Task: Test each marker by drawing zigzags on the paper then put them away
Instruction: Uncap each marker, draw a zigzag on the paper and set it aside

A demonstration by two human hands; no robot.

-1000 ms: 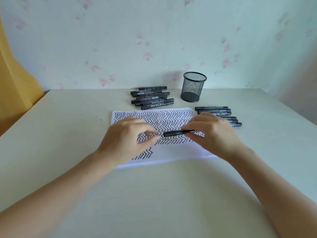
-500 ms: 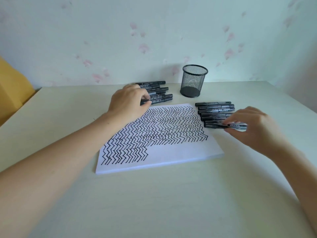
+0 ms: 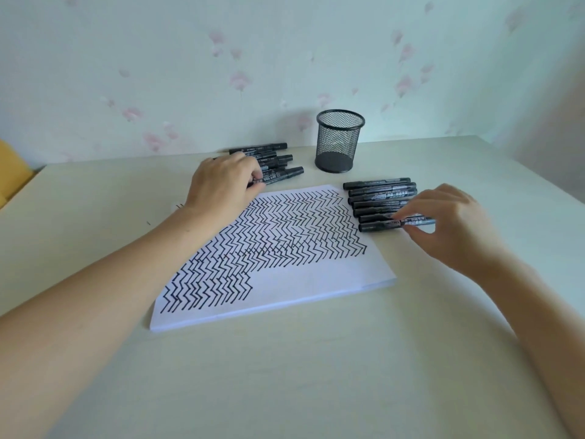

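A white paper stack (image 3: pixel 316 280) covered with black zigzags lies mid-table. Behind its left corner is a group of black markers (image 3: pixel 278 160); my left hand (image 3: pixel 221 188) reaches onto it and its fingers curl round the nearest marker (image 3: pixel 285 175). To the right of the paper lies a row of several black markers (image 3: pixel 380 193). My right hand (image 3: pixel 452 226) pinches the nearest marker of that row (image 3: pixel 380 225) by its right end, low on the table.
A black mesh pen cup (image 3: pixel 339 141) stands upright behind the paper, between the two marker groups, with no marker showing in it. A wall runs along the table's far edge. A yellow object (image 3: pixel 12 179) sits at the far left.
Both hands left the paper, where they held one marker together. The right hand carried it to the right row; the left hand reached back to the far-left group.
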